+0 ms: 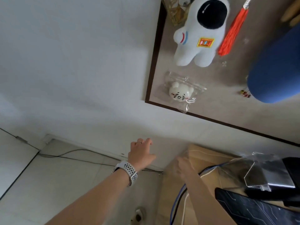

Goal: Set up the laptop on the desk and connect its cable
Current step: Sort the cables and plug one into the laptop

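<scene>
My left hand [140,154], with a pale watch on the wrist and a ring, reaches to the white wall just above the skirting, fingers spread and holding nothing. My right hand [182,165] is blurred over the far corner of the brown desk [168,197]; whether it grips anything is unclear. A black-and-blue cable [177,198] and a thin white cord [185,203] run along the desk below that hand. A dark slab with a circuit pattern [243,208] and a black item [290,166] lie at the right edge; no laptop is clearly recognisable.
A framed pinboard [150,73] on the wall carries an astronaut plush [199,38], a bagged bear toy [180,93], a red tassel [232,34] and a blue cylinder [276,69]. A grey cable [73,151] runs along the skirting. A small round fitting [138,215] sits on the floor tiles.
</scene>
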Motion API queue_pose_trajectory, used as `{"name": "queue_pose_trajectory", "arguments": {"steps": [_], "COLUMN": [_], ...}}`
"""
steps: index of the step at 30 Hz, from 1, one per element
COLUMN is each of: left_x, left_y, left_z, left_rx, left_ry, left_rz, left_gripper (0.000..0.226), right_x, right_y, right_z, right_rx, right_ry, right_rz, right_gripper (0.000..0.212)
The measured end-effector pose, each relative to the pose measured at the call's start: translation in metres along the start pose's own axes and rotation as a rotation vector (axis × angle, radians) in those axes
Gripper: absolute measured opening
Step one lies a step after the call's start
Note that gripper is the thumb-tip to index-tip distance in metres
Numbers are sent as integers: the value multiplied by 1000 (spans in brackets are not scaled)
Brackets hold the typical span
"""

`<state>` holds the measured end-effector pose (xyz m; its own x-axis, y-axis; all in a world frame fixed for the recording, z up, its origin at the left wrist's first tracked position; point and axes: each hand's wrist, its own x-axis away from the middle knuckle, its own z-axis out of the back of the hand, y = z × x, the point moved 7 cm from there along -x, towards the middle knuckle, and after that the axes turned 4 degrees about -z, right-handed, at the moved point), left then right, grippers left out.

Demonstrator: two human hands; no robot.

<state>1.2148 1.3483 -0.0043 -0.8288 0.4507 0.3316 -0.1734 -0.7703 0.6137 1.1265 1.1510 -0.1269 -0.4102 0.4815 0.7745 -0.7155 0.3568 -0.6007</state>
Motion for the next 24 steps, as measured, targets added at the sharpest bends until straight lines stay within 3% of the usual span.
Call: {"name": "queue_pose_trajectory", "arguments": {"steps": [1, 4, 7, 21, 24], "left_x": [-5, -18, -22, -31, -36], "left_y": [3, 6, 4, -5, 1], "left_z": [-4, -16, -24, -34, -39], "left_rx": [0, -5, 2, 19, 5], "left_ry": [-14, -47, -77, -182, -208], "left_rz": [-2, -8, 2, 33, 20], "left_gripper": [47, 49, 51, 46, 50], "right_x": [-9, -40, -4, 2, 13], "right_y": [3, 14, -1, -15, -23], "right_z": [0, 0, -9, -13, -13], "right_rx": [-4, -42, -133, -453, -500], "right_ry": [5, -14, -11, -82, -164], "right_rz": [-7, -31, -68, -126, -120], "right_gripper": [8, 36, 19, 3, 14]}}
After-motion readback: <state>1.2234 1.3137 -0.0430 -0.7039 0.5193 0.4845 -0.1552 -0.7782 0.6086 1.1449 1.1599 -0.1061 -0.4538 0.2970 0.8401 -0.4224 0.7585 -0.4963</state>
